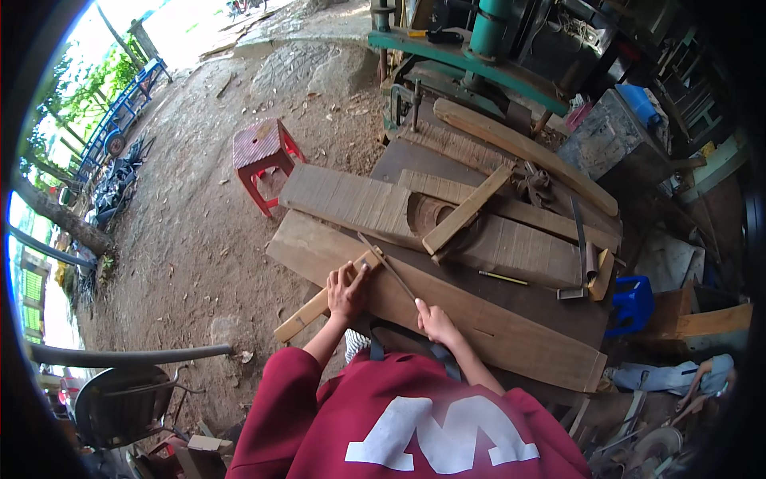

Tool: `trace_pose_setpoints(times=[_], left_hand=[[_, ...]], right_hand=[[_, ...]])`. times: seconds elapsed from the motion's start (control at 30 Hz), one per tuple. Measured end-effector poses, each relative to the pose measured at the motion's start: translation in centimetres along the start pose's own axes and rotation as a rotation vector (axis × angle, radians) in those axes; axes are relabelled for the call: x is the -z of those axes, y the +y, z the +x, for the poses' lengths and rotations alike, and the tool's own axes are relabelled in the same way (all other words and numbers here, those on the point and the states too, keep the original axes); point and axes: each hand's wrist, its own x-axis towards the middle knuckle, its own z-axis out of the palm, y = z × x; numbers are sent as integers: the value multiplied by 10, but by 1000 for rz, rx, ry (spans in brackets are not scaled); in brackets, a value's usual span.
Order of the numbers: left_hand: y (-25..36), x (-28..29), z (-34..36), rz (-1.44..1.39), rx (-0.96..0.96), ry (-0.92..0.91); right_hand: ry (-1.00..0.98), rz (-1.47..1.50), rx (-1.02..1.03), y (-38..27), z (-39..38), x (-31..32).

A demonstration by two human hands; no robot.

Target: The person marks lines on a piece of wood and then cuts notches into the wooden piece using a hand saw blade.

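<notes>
My left hand [347, 294] grips a narrow wooden strip [303, 316] and holds it down on a long wooden plank [495, 326]. The strip's lower left end sticks out past the plank's edge. My right hand [437, 322] is closed round the near end of a long thin file [396, 276]. Its far part lies against the strip's upper right end, just beyond my left fingers; the exact contact is too small to tell. The handle is hidden in my right fist.
Past the plank lies a thick wooden beam [351, 201] with a round hollow, crossed by a short wooden piece [469, 209]. A yellow pencil [503, 278] and a hammer-like tool [589, 259] lie at right. A red stool [259, 148] stands on the dirt floor, a green metal frame [479, 68] behind.
</notes>
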Motion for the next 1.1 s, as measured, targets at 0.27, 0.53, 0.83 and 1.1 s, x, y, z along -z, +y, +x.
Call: trace_pose_setpoints(times=[0.27,0.53,0.83,1.1], left_hand=[[-7,-3,-4,15,-11,-21],[2,0,6,-18,45,-7],[-7,0,-2,-37,46,13],[-12,-2,0,-59,-56,-43]], right_hand=[[-27,24,1,33,-41,12],[52,-88,164,-1,15,0],[-162,117,-156,16,-20,15],[-3,-158,97,0,19,-4]])
